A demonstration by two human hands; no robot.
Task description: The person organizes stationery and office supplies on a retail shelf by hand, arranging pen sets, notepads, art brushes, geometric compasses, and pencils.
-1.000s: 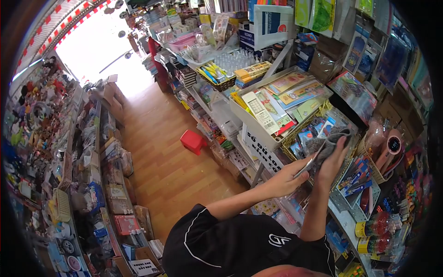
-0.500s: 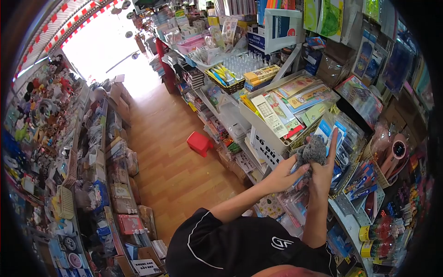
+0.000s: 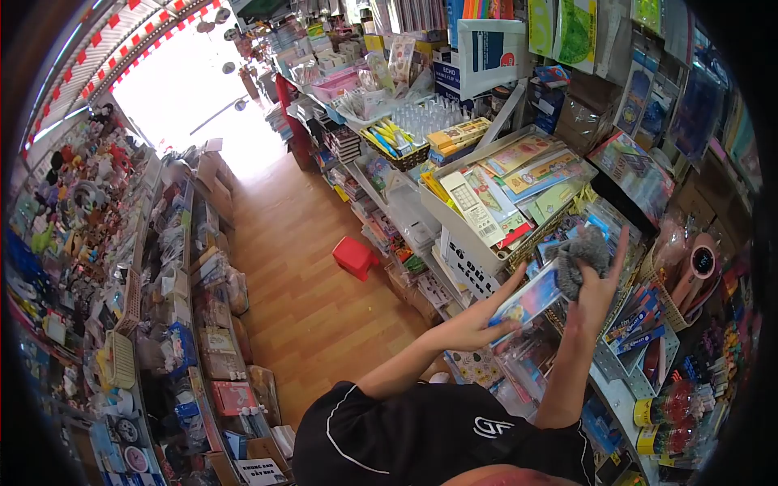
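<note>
Grey fluffy cloth (image 3: 580, 257), bunched, is clamped in the right hand (image 3: 598, 285) above the wicker basket (image 3: 541, 235), fingers curled round it. Left hand (image 3: 476, 326) grips a flat glossy packet (image 3: 531, 298), blue and multicoloured, probably a stationery pack, just beside the cloth. Basket holds blue-carded packs. White tray (image 3: 454, 225) above holds a calculator (image 3: 471, 208) and printed sheets. Red stool (image 3: 355, 257) on the wood floor

Your left hand (image 3: 474, 324) grips flat blue packet (image 3: 528, 297), tilted, one end raised toward shelf. Your right hand (image 3: 600, 283) clutches grey fuzzy cloth (image 3: 580, 253), bunched, touching packet's upper end.
</note>
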